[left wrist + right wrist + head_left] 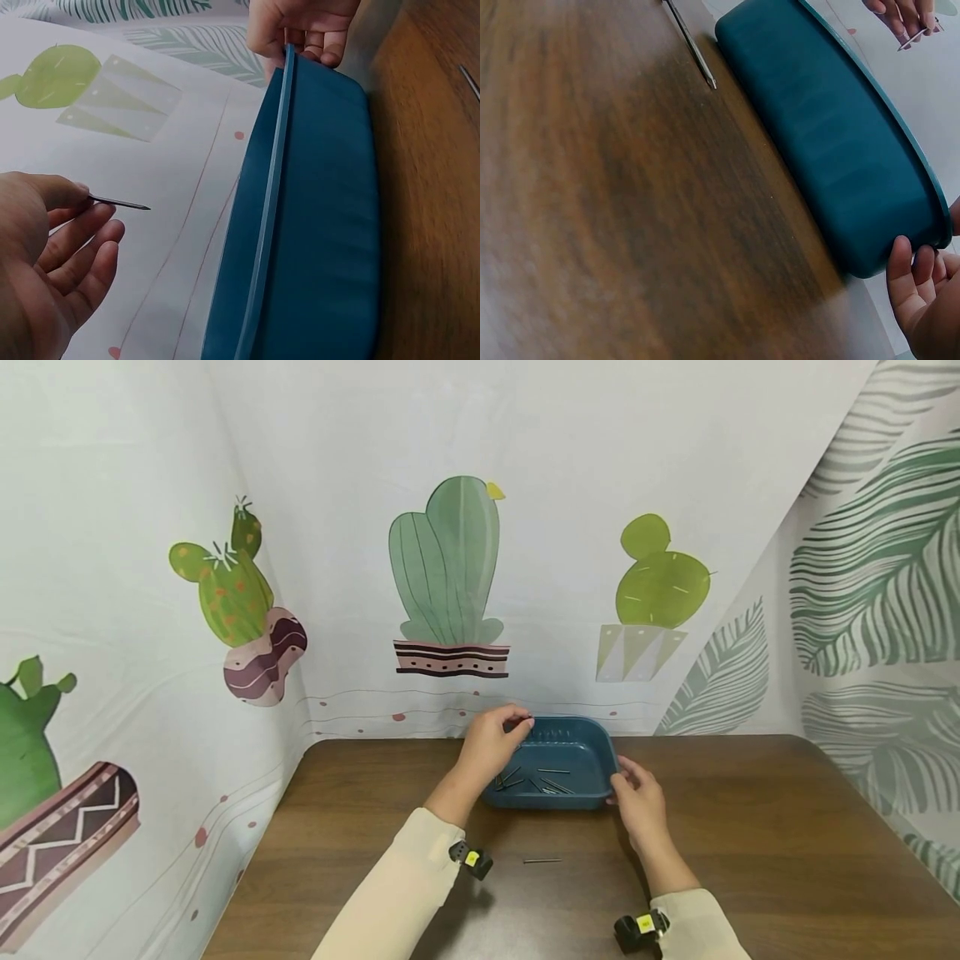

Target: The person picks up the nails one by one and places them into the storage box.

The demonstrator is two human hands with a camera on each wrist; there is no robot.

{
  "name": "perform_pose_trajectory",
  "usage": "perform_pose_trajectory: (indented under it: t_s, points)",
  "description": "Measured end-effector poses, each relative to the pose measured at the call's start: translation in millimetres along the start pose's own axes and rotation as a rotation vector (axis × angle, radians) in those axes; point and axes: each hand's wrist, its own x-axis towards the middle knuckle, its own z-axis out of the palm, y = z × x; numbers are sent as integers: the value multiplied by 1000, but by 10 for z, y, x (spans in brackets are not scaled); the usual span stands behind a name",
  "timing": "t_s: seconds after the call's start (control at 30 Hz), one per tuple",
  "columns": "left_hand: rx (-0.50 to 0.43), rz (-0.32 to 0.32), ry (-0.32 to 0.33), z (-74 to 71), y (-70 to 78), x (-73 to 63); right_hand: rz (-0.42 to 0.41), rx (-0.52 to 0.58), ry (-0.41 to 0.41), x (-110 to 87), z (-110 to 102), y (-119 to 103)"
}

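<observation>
My left hand [491, 745] is raised over the left side of a blue plastic tray [555, 802]. Between its thumb and index finger it pinches a dark metal nail [121, 202], whose pointed end faces away from the palm in the left wrist view. The right hand [642, 803] grips the tray's right end, thumb at the rim and fingertips against the outer wall. Several loose nails [556, 786] lie on the tray's floor toward the front and left.
A single nail [694, 46] lies on the brown wooden table [360, 852], in front of the tray. Behind the table hangs a white cloth [555, 568] printed with cacti and leaves. Each sleeve cuff carries a small black camera [470, 859].
</observation>
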Motion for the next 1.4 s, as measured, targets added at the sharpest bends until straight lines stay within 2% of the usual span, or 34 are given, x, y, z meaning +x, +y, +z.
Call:
perform_pose_trajectory:
  t_s: [0.27,0.57,1.07,1.4]
  points:
    - [5,-5,1,10,27,6,5,6,6,-5,2,25]
    - [-15,-54,-15,17,20,22,4,16,7,-1,9,34]
    - [-10,-34,-6,16,-2,-9,-4,0,1,-4,0,-2]
    - [-28,-28,-23,2,17,-65,11,1,-17,9,-10,5]
